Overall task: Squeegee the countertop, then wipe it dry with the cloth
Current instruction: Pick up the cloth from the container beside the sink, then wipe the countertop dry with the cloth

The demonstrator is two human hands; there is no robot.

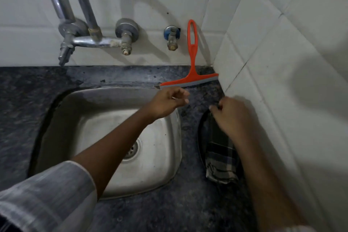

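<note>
An orange squeegee point(193, 58) with a grey blade leans upright against the back wall tiles, its blade resting on the dark speckled countertop point(190, 203) in the corner. My left hand point(167, 102) hovers just in front of the blade with fingers loosely curled, holding nothing. My right hand point(231, 113) pinches the top edge of a dark checked cloth point(220, 158), which hangs down over the counter beside the right wall. My forearm hides part of the cloth.
A steel sink point(90, 118) with a drain point(131, 149) is set into the counter at left. Chrome taps point(94, 37) and a small valve point(172, 36) stick out of the back wall. White tiled walls close the corner at right.
</note>
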